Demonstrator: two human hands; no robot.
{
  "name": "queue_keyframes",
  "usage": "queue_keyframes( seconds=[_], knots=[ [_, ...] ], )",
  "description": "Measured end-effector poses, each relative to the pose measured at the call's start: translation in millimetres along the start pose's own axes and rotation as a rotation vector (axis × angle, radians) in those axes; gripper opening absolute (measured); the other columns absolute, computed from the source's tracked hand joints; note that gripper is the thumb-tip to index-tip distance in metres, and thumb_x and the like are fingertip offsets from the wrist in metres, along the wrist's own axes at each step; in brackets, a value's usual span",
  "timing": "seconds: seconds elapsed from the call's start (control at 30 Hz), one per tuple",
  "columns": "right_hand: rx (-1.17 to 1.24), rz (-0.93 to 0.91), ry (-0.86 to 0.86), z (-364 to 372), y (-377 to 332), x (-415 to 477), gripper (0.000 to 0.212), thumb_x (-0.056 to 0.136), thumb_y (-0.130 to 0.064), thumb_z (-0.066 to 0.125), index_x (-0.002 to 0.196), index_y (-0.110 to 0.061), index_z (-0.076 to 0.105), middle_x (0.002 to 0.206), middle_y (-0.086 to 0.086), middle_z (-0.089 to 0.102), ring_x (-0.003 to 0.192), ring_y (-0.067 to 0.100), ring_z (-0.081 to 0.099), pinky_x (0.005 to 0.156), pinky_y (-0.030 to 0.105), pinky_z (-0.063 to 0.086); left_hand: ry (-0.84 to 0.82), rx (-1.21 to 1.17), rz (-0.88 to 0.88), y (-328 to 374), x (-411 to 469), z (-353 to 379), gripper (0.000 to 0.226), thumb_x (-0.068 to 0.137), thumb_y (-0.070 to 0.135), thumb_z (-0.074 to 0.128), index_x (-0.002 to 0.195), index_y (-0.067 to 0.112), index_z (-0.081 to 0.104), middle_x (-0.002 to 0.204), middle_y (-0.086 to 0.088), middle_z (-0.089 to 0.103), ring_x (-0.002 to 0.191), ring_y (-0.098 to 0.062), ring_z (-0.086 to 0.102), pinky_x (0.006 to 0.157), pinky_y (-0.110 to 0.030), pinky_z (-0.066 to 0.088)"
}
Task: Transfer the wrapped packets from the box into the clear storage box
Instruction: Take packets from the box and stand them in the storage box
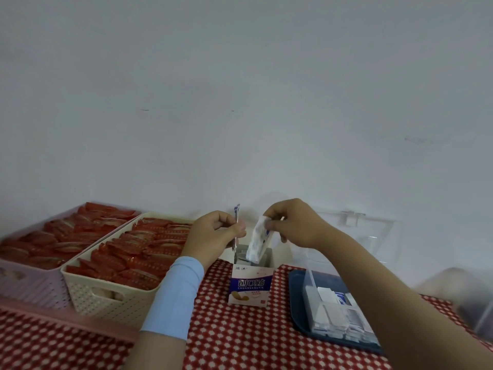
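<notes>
The step in hand looks like the lift-out: packets are being drawn up from the small printed box (250, 285), which stands open-topped in the middle of the tabletop (226, 337).

The right hand (290, 222) is held above the box's mouth, knuckles up and fingers curled. Thumb and fingertips pinch the top of a white bundle of wrapped packets (256, 244), whose lower end hangs down at the opening. Whether the bundle is fully clear of the box cannot be told.

The left hand (216, 233) hovers just left of it at much the same height and pinches a single thin packet (235, 225), seen edge-on and upright. Its forearm wears a light blue sleeve (176, 292).

The clear storage box (312, 289) sits near and to the right on a dark blue tray (294, 297). Some flat white packets (329, 312) already lie inside it, so the transfer is judged partly done.

The next move calls for raising the bundle free of the cardboard walls, then carrying it right and toward the near side, over the clear rim — and easing the pinch only once it is low inside. The loose bundle could fan out or shed a packet if the pinch slackens on the way. The box is light and may tip if the bundle drags on it.
</notes>
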State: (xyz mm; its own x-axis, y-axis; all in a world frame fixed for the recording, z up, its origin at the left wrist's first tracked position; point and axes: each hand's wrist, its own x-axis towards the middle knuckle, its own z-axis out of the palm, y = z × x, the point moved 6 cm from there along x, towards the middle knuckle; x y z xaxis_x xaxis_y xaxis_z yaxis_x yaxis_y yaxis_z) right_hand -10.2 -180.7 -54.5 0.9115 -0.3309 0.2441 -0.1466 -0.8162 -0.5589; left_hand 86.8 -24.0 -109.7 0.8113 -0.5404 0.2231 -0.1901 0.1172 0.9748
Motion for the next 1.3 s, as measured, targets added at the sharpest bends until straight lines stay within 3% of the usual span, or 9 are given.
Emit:
queue_keyframes(
  seconds=[0.23,0.4,0.57,0.7,0.77,0.87,1.07,1.2,1.3],
  knots=[
    [0.238,-0.077,0.011,-17,-15,-16,0.014,0.091,-0.003,0.065,0.086,-0.011,0.076,0.075,0.0,0.074,0.059,0.013,0.057,0.059,0.025,0.049,-0.401,-0.403,-0.232,3,-22,44,0.03,0.089,0.018,0.063,0.11,-0.004,0.063,0.103,-0.021,0.073,0.091,-0.029,0.074,0.073,-0.039,0.062],
    [0.407,-0.035,0.062,-17,-5,-33,0.015,0.091,-0.001,0.065,0.085,-0.011,0.075,0.076,0.001,0.075,0.062,0.009,0.065,0.061,0.022,0.051,-0.467,-0.645,-0.327,4,-36,70,0.044,0.082,0.024,0.06,0.121,0.005,0.063,0.117,-0.018,0.071,0.101,-0.028,0.073,0.078,-0.035,0.062],
    [0.226,-0.043,0.177,-32,6,-56,0.022,0.083,-0.027,0.078,0.1,-0.033,0.065,0.117,-0.018,0.063,0.101,0.006,0.062,0.082,0.023,0.048,-0.37,-0.786,-0.411,-4,-44,92,0.038,0.079,0.019,0.066,0.112,-0.001,0.068,0.099,-0.019,0.074,0.082,-0.023,0.075,0.068,-0.032,0.062],
    [0.078,-0.12,-0.083,-35,1,-84,0.039,0.06,-0.04,0.092,0.083,-0.033,0.061,0.139,-0.025,0.047,0.126,-0.007,0.045,0.098,0.017,0.038,-0.395,-0.829,-0.417,-3,-55,109,0.032,0.08,0.021,0.067,0.103,-0.001,0.076,0.105,-0.018,0.072,0.087,-0.025,0.074,0.072,-0.034,0.063],
    [0.009,-0.14,-0.081,-37,0,-93,0.044,0.055,-0.036,0.095,0.081,-0.029,0.06,0.132,-0.024,0.051,0.121,-0.006,0.05,0.099,0.018,0.042,-0.408,-0.822,-0.397,1,-62,118,0.029,0.082,0.023,0.064,0.097,0.003,0.079,0.101,-0.015,0.073,0.085,-0.023,0.074,0.07,-0.035,0.062],
    [-0.053,-0.172,-0.02,-44,-1,-106,0.043,0.054,-0.04,0.091,0.076,-0.026,0.056,0.103,-0.016,0.06,0.098,0.005,0.061,0.089,0.036,0.053,-0.416,-0.832,-0.386,5,-70,131,0.033,0.083,0.027,0.063,0.1,0.003,0.078,0.104,-0.015,0.072,0.088,-0.023,0.074,0.07,-0.033,0.062],
    [-0.091,-0.167,-0.024,-63,4,-129,0.048,0.055,-0.045,0.091,0.086,-0.033,0.056,0.14,-0.023,0.047,0.115,0.002,0.058,0.095,0.028,0.052,-0.42,-0.807,-0.409,10,-84,152,0.04,0.087,0.028,0.065,0.117,0.002,0.071,0.122,-0.017,0.066,0.101,-0.025,0.07,0.071,-0.034,0.061],
    [0.017,-0.115,-0.087,-70,17,-136,0.041,0.061,-0.048,0.087,0.083,-0.027,0.06,0.098,-0.012,0.068,0.092,0.004,0.066,0.089,0.037,0.056,-0.451,-0.774,-0.407,16,-89,167,0.047,0.088,0.025,0.061,0.127,0.0,0.062,0.125,-0.019,0.066,0.1,-0.025,0.072,0.071,-0.034,0.061],
    [0.311,-0.054,-0.016,-86,32,-133,0.032,0.083,-0.049,0.069,0.094,-0.019,0.066,0.094,-0.004,0.071,0.086,0.009,0.068,0.092,0.039,0.053,-0.485,-0.793,-0.412,20,-93,175,0.039,0.08,0.021,0.063,0.112,-0.001,0.068,0.106,-0.017,0.073,0.082,-0.025,0.075,0.064,-0.034,0.063]
  ],
)
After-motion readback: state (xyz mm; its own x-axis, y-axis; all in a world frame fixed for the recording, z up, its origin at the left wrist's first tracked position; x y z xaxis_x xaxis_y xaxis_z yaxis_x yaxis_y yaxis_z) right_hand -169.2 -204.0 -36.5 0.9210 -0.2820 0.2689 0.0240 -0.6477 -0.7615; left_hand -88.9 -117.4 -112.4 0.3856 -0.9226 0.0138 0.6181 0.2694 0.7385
